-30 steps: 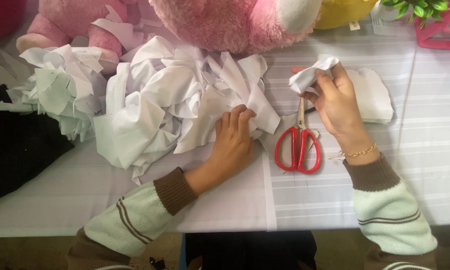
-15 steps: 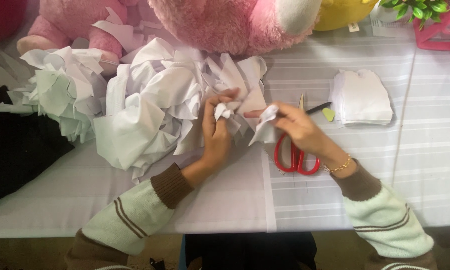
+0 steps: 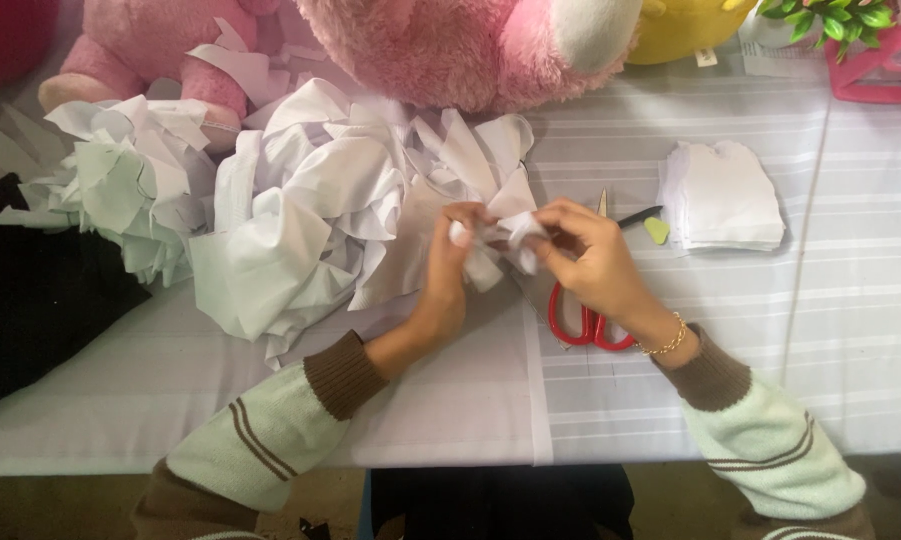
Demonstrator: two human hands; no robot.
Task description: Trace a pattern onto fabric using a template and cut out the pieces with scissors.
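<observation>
A small piece of white fabric (image 3: 497, 240) is pinched between both hands above the table. My left hand (image 3: 448, 262) grips its left side, fingers curled. My right hand (image 3: 588, 258) grips its right side; a gold bracelet circles that wrist. Red-handled scissors (image 3: 580, 322) lie on the table under my right hand, their blades pointing away from me. A big heap of white fabric scraps (image 3: 310, 210) lies just left of my hands. A neat stack of cut white pieces (image 3: 725, 195) sits to the right, apart from both hands.
Pink plush toys (image 3: 450, 45) line the far edge of the striped tablecloth (image 3: 850, 300). A second pile of white scraps (image 3: 120, 180) lies at far left beside black cloth (image 3: 30, 290). A small yellow-green shape (image 3: 656, 230) lies by the stack. A pink basket (image 3: 880, 60) stands far right.
My right hand came from the stack of cut pieces leftward to the middle. My left hand rose off the scrap heap, and both now hold a white piece together.
</observation>
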